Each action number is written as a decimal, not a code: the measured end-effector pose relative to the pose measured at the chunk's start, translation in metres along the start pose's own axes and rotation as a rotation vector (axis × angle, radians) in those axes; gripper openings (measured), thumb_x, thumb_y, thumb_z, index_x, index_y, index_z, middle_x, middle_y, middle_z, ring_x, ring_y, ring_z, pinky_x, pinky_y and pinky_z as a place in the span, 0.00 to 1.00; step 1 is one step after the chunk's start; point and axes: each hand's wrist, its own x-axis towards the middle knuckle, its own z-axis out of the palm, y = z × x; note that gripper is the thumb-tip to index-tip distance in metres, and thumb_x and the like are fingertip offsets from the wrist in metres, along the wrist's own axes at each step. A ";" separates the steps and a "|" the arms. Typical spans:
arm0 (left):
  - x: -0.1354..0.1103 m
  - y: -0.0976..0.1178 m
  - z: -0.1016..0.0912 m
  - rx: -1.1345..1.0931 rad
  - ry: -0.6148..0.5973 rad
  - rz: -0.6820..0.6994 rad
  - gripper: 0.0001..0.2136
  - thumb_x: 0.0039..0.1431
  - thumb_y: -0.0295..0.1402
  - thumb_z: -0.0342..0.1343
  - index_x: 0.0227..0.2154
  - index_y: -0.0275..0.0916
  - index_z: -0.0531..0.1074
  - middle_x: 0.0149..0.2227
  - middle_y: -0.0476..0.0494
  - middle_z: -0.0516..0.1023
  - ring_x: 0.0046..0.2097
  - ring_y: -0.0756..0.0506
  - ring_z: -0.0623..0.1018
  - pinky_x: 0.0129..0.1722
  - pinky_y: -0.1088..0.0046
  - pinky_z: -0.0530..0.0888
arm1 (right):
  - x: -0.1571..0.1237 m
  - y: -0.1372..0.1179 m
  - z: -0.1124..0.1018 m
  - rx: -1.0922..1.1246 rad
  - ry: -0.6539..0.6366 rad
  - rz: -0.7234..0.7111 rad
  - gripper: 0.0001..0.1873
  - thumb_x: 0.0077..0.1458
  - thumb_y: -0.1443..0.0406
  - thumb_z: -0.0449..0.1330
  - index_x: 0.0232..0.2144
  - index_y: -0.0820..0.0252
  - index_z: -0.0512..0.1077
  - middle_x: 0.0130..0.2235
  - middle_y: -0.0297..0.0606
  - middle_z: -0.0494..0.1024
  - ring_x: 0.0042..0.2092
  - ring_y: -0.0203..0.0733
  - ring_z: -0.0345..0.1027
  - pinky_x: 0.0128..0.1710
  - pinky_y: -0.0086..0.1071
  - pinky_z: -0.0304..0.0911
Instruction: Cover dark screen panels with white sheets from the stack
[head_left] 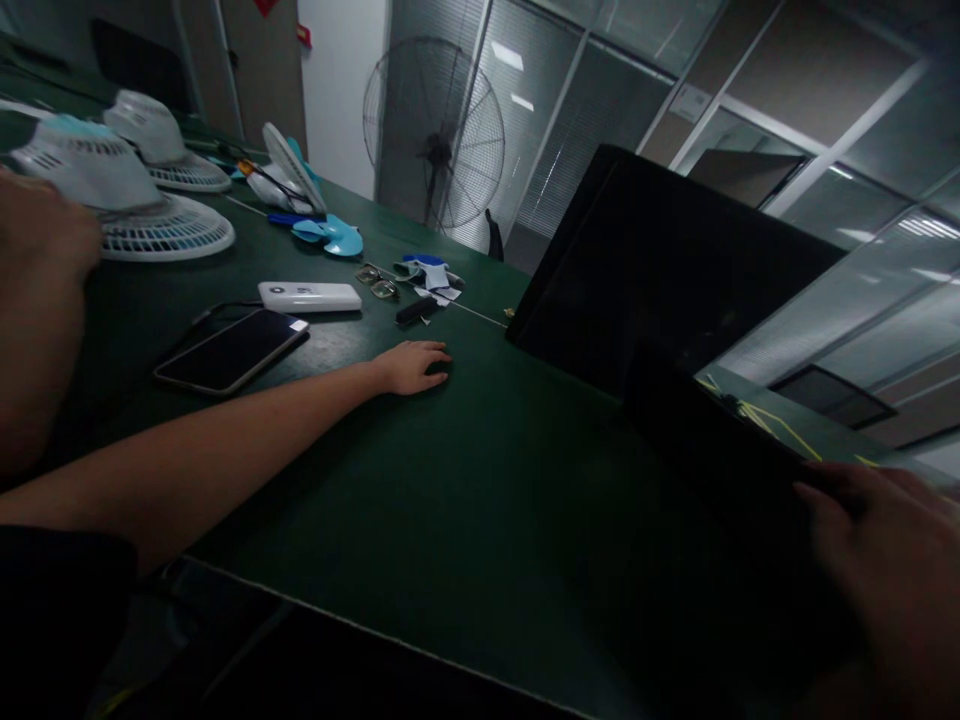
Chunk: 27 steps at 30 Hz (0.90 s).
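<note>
My left hand (412, 367) lies palm down on the dark green tabletop (480, 480), fingers slightly apart and holding nothing. Its bare forearm comes from a dark sleeve at the lower left. Just beyond it are a small black object (416, 311) and a pair of glasses (377, 282). At the right edge my right hand (877, 540), blurred, has thumb and fingers around the edge of a low, dark panel (712, 430). A large black screen-like panel (675, 270) stands tilted behind that. Deep shadow hides how the two join.
A phone (232, 350) and a white power bank (310, 297) lie at the left. Beyond are white fan parts (165, 225) and a light blue fan blade (330, 235). A blurred arm (37, 300), seemingly another person's, shows at far left. A large caged fan (435, 135) stands behind.
</note>
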 end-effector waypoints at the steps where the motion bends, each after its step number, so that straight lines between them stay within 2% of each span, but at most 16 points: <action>1: 0.000 0.000 0.000 -0.009 0.006 -0.001 0.29 0.69 0.49 0.48 0.66 0.38 0.68 0.72 0.34 0.60 0.71 0.35 0.64 0.69 0.55 0.61 | -0.006 -0.028 -0.013 0.002 -0.024 -0.053 0.15 0.66 0.49 0.51 0.44 0.45 0.72 0.44 0.46 0.76 0.33 0.54 0.70 0.22 0.44 0.57; 4: 0.001 -0.001 0.000 -0.090 0.049 -0.014 0.29 0.69 0.49 0.48 0.65 0.37 0.69 0.71 0.35 0.63 0.70 0.36 0.66 0.69 0.57 0.62 | -0.027 -0.110 -0.044 0.136 -0.017 -0.232 0.10 0.68 0.58 0.50 0.45 0.50 0.68 0.45 0.43 0.76 0.31 0.47 0.70 0.23 0.40 0.59; 6: 0.003 -0.004 0.000 -0.215 0.123 -0.068 0.29 0.70 0.51 0.44 0.62 0.38 0.72 0.69 0.38 0.68 0.68 0.38 0.69 0.69 0.61 0.63 | -0.043 -0.153 -0.054 0.253 0.013 -0.378 0.08 0.66 0.65 0.49 0.44 0.53 0.68 0.40 0.43 0.74 0.33 0.46 0.68 0.26 0.40 0.60; 8: 0.006 -0.007 -0.001 -0.384 0.228 -0.164 0.31 0.71 0.54 0.39 0.61 0.39 0.73 0.65 0.40 0.73 0.66 0.39 0.71 0.67 0.62 0.66 | -0.059 -0.184 -0.053 0.332 0.026 -0.482 0.11 0.63 0.71 0.49 0.43 0.54 0.68 0.37 0.43 0.73 0.34 0.46 0.67 0.31 0.41 0.61; 11: 0.011 -0.013 -0.005 -0.636 0.354 -0.310 0.36 0.72 0.56 0.31 0.63 0.36 0.70 0.64 0.36 0.74 0.63 0.38 0.75 0.62 0.61 0.72 | -0.079 -0.213 -0.042 0.377 0.018 -0.590 0.16 0.61 0.76 0.49 0.44 0.56 0.71 0.39 0.45 0.74 0.37 0.48 0.66 0.35 0.42 0.61; 14: 0.011 -0.015 -0.008 -0.730 0.369 -0.357 0.37 0.74 0.51 0.24 0.65 0.33 0.67 0.66 0.32 0.71 0.62 0.38 0.77 0.59 0.59 0.75 | -0.091 -0.232 -0.029 0.451 -0.001 -0.705 0.16 0.65 0.73 0.50 0.49 0.58 0.74 0.42 0.47 0.76 0.40 0.48 0.68 0.36 0.42 0.63; 17: 0.008 -0.012 -0.008 -0.605 0.327 -0.317 0.36 0.74 0.52 0.25 0.66 0.35 0.67 0.66 0.35 0.71 0.65 0.39 0.74 0.63 0.60 0.72 | -0.091 -0.242 -0.017 0.594 -0.121 -0.712 0.17 0.68 0.64 0.55 0.56 0.59 0.73 0.50 0.48 0.76 0.49 0.51 0.70 0.46 0.46 0.68; 19: 0.004 -0.007 -0.006 -0.427 0.257 -0.209 0.34 0.73 0.55 0.33 0.68 0.38 0.65 0.70 0.38 0.66 0.69 0.40 0.68 0.67 0.62 0.66 | -0.086 -0.243 -0.007 0.681 -0.254 -0.660 0.22 0.68 0.61 0.57 0.61 0.60 0.70 0.59 0.49 0.72 0.58 0.53 0.67 0.56 0.50 0.67; 22: 0.001 0.005 -0.004 -0.134 0.037 0.044 0.33 0.70 0.53 0.44 0.72 0.44 0.58 0.75 0.43 0.52 0.75 0.40 0.55 0.72 0.58 0.55 | -0.074 -0.237 0.010 0.751 -0.434 -0.628 0.29 0.68 0.56 0.58 0.67 0.61 0.66 0.67 0.49 0.65 0.67 0.55 0.59 0.66 0.54 0.61; 24: -0.002 0.015 -0.005 -0.009 -0.099 0.139 0.31 0.71 0.50 0.43 0.73 0.47 0.55 0.76 0.45 0.49 0.76 0.38 0.50 0.73 0.52 0.52 | -0.064 -0.231 0.017 0.775 -0.500 -0.628 0.29 0.68 0.54 0.58 0.66 0.60 0.67 0.67 0.48 0.65 0.67 0.55 0.60 0.66 0.55 0.61; 25: -0.004 0.021 -0.006 0.032 -0.134 0.150 0.30 0.72 0.49 0.42 0.73 0.48 0.55 0.76 0.45 0.50 0.76 0.38 0.51 0.72 0.51 0.52 | -0.059 -0.228 0.018 0.804 -0.512 -0.623 0.26 0.69 0.54 0.57 0.63 0.59 0.70 0.66 0.47 0.68 0.65 0.54 0.63 0.64 0.54 0.63; 27: -0.009 0.034 -0.009 0.090 -0.142 0.130 0.29 0.73 0.48 0.40 0.73 0.46 0.57 0.75 0.42 0.53 0.75 0.37 0.55 0.71 0.52 0.55 | -0.049 -0.221 0.010 0.930 -0.437 -0.593 0.18 0.71 0.58 0.54 0.56 0.57 0.76 0.58 0.44 0.76 0.58 0.48 0.72 0.58 0.47 0.70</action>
